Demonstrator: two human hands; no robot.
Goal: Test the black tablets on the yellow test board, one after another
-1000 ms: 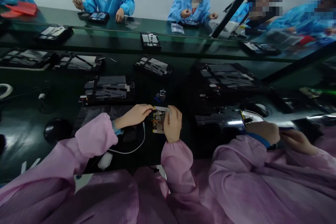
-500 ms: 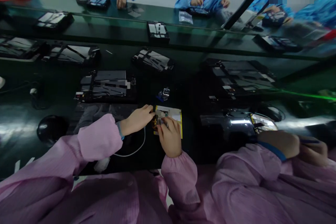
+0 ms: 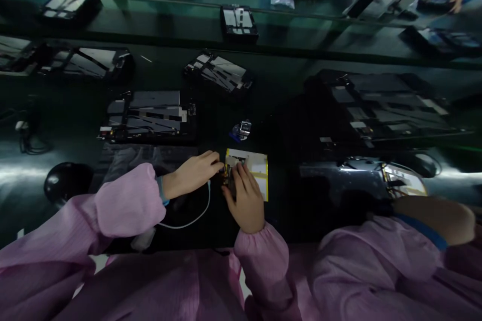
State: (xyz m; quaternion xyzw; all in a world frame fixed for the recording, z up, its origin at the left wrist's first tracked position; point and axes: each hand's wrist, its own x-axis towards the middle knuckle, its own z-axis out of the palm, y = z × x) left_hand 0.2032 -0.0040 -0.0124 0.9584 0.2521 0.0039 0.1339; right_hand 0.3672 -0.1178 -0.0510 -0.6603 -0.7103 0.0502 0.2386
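Note:
In front of me lies a flat pale panel (image 3: 259,173) with yellow edges, probably a battery pack, with a small circuit board at its left end. My left hand (image 3: 196,173) reaches in from the left, its fingers drawn together and their tips gripping the panel's left edge. Over the board, my right hand (image 3: 246,198) lies with fingers stretched out and thumb apart. The fingers cover part of the board, so its details are hidden. Just beyond the panel sits a small shiny metal part (image 3: 244,129) with a blue piece beside it.
Opened black devices (image 3: 150,115) with grey insides are spread over the dark bench (image 3: 278,225). A white cord (image 3: 194,221) curves below my left hand. At left stands a black rounded object (image 3: 68,180). A co-worker's sleeve (image 3: 361,256) is close on my right; others in blue work opposite.
The view has tilted down and shifted. My right hand's fingers have gone from bent in a pinch on the board to stretched over it. My left hand stays at the panel's left edge.

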